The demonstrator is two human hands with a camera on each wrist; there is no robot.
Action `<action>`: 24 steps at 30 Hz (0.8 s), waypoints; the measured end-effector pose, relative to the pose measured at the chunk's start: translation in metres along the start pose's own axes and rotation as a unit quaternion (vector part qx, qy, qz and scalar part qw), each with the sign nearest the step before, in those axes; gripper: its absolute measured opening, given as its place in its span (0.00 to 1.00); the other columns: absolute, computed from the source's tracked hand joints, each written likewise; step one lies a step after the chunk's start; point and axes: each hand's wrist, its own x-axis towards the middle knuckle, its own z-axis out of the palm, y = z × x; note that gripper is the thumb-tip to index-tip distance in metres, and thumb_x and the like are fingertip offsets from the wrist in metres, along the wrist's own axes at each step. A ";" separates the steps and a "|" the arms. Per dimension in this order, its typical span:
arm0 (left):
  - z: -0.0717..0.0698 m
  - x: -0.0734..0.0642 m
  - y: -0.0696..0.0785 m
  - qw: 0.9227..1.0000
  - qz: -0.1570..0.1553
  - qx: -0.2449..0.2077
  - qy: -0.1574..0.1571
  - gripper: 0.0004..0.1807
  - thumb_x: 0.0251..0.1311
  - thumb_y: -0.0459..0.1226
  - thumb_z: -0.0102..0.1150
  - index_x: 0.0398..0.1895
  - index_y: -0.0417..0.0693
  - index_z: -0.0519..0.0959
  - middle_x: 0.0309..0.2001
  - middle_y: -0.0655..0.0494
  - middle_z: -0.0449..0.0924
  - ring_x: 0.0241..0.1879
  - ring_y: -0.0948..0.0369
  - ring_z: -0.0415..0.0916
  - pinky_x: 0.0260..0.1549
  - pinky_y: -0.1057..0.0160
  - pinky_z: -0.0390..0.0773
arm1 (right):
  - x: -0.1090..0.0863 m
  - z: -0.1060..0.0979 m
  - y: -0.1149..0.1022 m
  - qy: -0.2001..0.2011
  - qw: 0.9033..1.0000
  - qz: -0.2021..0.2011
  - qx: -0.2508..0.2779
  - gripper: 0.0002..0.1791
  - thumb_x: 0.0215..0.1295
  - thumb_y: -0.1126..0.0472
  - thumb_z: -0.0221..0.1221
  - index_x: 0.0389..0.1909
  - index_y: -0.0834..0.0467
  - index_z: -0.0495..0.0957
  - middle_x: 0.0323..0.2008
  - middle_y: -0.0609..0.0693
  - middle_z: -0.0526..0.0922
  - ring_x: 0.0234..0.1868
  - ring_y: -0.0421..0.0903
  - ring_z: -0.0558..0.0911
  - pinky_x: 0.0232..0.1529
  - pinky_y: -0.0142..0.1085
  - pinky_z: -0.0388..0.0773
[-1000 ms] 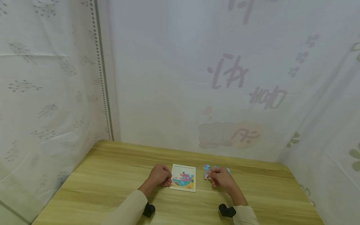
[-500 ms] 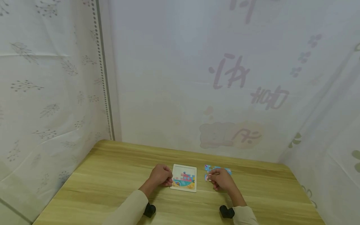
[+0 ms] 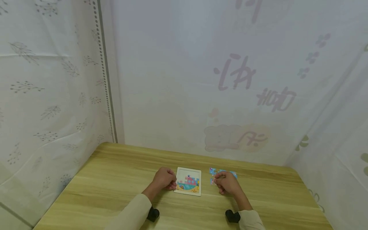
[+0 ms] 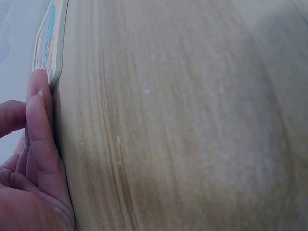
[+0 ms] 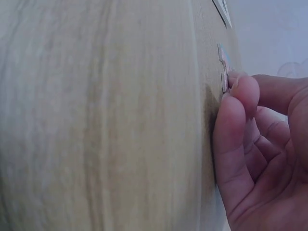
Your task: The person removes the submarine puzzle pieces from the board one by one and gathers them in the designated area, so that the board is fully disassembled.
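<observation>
A white-framed jigsaw tray (image 3: 187,194), partly filled with a pink and teal picture, lies on the table. At its left edge rests my left hand (image 3: 164,179); in the left wrist view a fingertip (image 4: 38,79) touches the tray's corner, the thumb apart from it. My right hand (image 3: 228,182) is to the right of the tray. Its thumb and forefinger pinch a small pink and blue puzzle piece (image 3: 212,181), seen edge-on in the right wrist view and partly hidden by the fingertips. Behind that hand lie more blue puzzle pieces (image 3: 212,171), some covered by the fingers.
The wood-grain table (image 3: 129,166) reaches back to a pale printed curtain (image 3: 161,95), with curtains at both sides too. Black wrist cameras (image 3: 232,216) sit at both sleeve ends, just above the tabletop.
The right fingers have drawn the pink and blue piece slightly toward me, apart from the blue piece behind it, and cover more of it. My left hand stays at the tray's edge.
</observation>
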 end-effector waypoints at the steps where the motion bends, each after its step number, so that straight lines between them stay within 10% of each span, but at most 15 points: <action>1: 0.000 0.000 0.000 1.000 0.001 0.000 0.000 0.02 0.56 0.26 0.56 0.28 0.37 0.78 0.15 0.50 0.80 0.12 0.62 0.78 0.14 0.67 0.79 | 0.000 0.000 0.000 0.000 1.000 0.000 0.001 0.11 0.65 0.63 0.60 0.43 0.66 0.75 0.18 0.50 0.72 0.14 0.41 0.71 0.17 0.33 0.74; 24: 0.000 -0.001 0.003 1.000 -0.007 0.002 0.000 0.02 0.58 0.27 0.56 0.29 0.35 0.78 0.16 0.50 0.80 0.13 0.62 0.78 0.15 0.66 0.80 | 0.001 0.021 -0.033 -0.050 0.998 -0.031 0.015 0.20 0.66 0.58 0.60 0.52 0.68 0.76 0.17 0.50 0.76 0.13 0.40 0.77 0.17 0.34 0.78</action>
